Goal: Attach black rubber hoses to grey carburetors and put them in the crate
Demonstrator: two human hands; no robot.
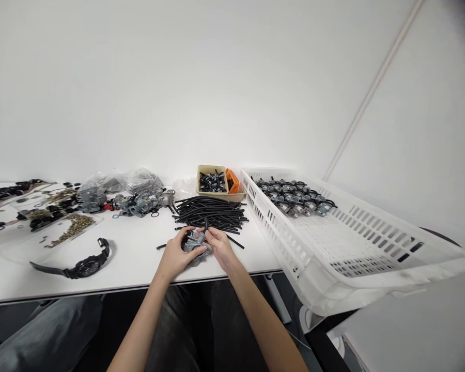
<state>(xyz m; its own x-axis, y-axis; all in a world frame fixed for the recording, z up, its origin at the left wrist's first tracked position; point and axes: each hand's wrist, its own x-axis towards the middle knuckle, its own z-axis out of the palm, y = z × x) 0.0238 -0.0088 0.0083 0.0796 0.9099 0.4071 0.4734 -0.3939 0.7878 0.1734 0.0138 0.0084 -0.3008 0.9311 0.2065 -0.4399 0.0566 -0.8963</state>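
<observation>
Two hands held one carburetor (192, 248) just in front of the hose pile (209, 213). Left hand (173, 256): fingers curled, clamped round its left side. Right hand (220, 245): fingers together, clamped on its upper right. One hose (205, 223) rose from the top, nearer the right hand's fingers than the left's. Long axis hard to tell, roughly front-to-back.

Counts, placed from the pile: hoses too many to count. One white tray (290, 245) to the right, with over a dozen carburetors (294, 196). One tan box (207, 168) and one orange basket (233, 181) behind. Two clear bags (141, 181) behind left. About three loose carburetors (139, 205) left. One watch (83, 267) further left, on the white table (132, 258).
</observation>
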